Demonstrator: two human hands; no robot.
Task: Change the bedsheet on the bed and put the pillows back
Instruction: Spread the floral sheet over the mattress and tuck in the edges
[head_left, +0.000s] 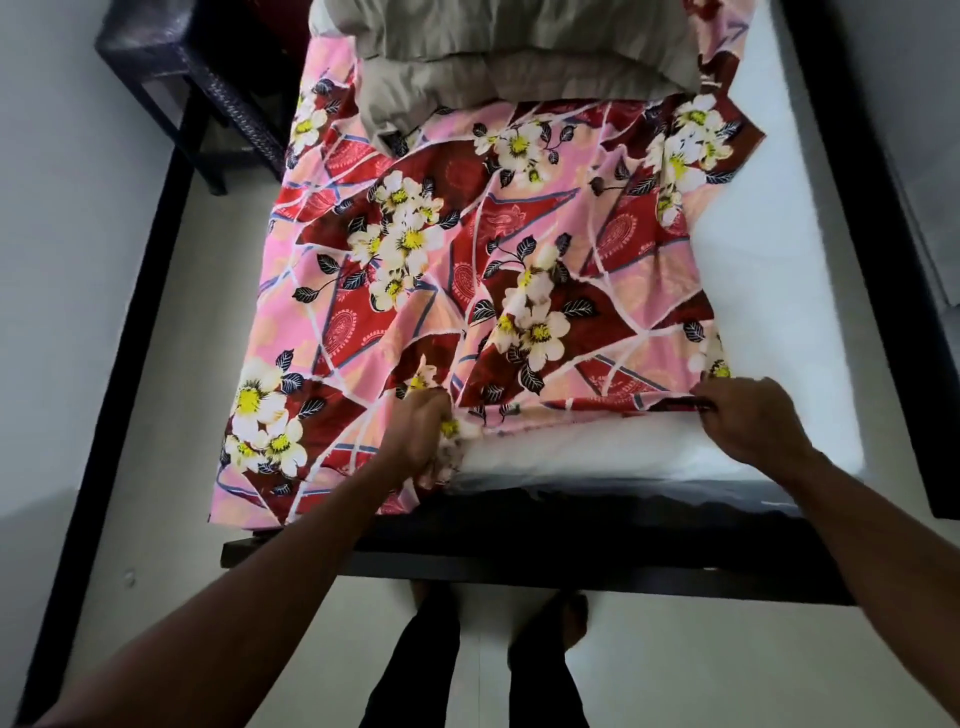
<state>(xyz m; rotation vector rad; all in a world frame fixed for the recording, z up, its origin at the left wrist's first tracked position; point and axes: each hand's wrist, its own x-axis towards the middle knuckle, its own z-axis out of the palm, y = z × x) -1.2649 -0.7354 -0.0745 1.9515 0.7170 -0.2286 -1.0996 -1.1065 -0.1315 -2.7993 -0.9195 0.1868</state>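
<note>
Head view, looking down over the foot of a bed. The left hand (421, 431) is seen closed in a fist around a bunched fold of the bedsheet (467, 249), at the sheet's near edge. The right hand (748, 415) is seen further right, fingers curled, with the sheet's hem pinched at its near right corner. The hem is stretched in a line between the two hands.

The bedsheet (pink and dark red, printed with white and yellow flowers) is spread unevenly over the white mattress (769, 291). The left part is covered and the cloth is draped over the left side. A strip of mattress along the right is left bare, as is a band at the foot just below the hands. Grey-beige pillows (519, 52) are piled at the head of the bed, resting on the sheet. A black bed frame (519, 551) is seen below the mattress, and a dark side table (171, 67) stands at the upper left. Two feet (550, 618) are planted on the pale floor (675, 665).
</note>
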